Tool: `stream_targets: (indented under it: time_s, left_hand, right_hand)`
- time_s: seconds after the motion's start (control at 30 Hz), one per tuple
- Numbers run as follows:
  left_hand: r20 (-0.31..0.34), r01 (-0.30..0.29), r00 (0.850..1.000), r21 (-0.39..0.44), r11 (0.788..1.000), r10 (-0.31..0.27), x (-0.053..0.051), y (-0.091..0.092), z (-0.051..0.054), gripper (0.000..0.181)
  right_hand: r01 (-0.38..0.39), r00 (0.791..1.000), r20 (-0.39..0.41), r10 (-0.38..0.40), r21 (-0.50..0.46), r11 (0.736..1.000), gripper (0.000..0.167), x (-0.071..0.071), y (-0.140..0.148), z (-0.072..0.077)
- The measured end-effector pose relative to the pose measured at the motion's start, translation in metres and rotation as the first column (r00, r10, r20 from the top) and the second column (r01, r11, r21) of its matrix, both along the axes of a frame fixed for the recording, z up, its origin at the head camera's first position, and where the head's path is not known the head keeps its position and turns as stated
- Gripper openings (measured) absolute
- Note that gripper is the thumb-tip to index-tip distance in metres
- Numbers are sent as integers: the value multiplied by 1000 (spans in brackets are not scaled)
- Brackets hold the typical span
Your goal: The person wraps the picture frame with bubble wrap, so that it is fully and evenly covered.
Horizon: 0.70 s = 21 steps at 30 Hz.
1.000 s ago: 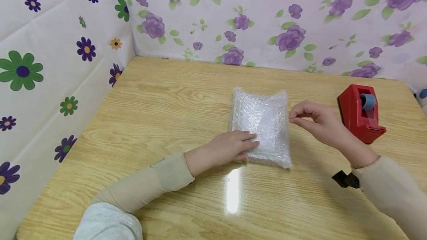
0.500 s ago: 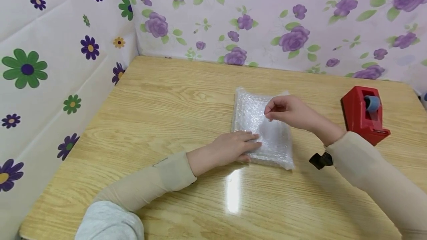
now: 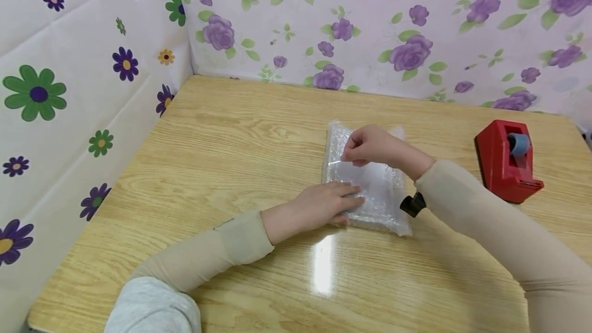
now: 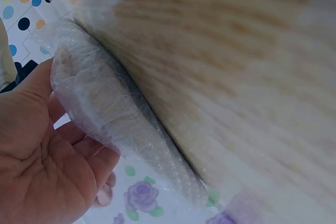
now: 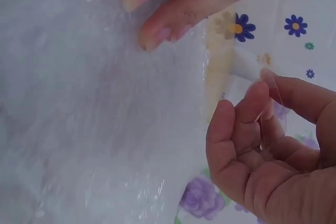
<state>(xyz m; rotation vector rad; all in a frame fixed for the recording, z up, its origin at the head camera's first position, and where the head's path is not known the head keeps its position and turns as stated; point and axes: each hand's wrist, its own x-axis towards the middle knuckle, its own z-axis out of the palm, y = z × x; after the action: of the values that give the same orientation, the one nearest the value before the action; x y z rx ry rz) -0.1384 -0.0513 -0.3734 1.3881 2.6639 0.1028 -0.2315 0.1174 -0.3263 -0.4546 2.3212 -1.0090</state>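
A flat package in clear bubble wrap (image 3: 381, 194) lies on the wooden table. My left hand (image 3: 319, 203) rests on its near left corner with the fingers spread over the top; the left wrist view shows the thumb along the package's edge (image 4: 100, 93). Above the far half of the package is my right hand (image 3: 379, 148). In the right wrist view its thumb and index finger pinch a short strip of clear tape (image 5: 280, 98), thin and hard to see. The other fingers are curled. Part of the wrap is hidden under both hands.
To the right of the package stands a red tape dispenser (image 3: 504, 163) with a roll of tape (image 3: 519, 144). Flowered cloths (image 3: 277, 14) hang behind the table (image 3: 222, 132) and along its left side.
My right hand has moved left, from beside the package's right edge to over its far half, with the tape strip. The left hand has stayed on the near left corner.
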Motion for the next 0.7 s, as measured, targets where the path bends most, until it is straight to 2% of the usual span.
stream_targets:
  time_s: [0.27, 0.5, 0.7]
  left_hand:
    - [-45, 13, 999, -27, 1000, -14, 0, 1, -1, 56]
    - [-72, 33, 997, -1, 999, -33, -1, 0, -1, 56]
    - [-61, 33, 998, 13, 999, -32, -1, 0, 1, 56]
  right_hand:
    - [14, 997, 72, -17, 40, 999, 16, -6, -25, -9]
    - [73, 995, 67, -80, 112, 991, 15, -6, -37, -10]
    - [81, 995, 44, -88, 135, 987, 17, -8, -43, -13]
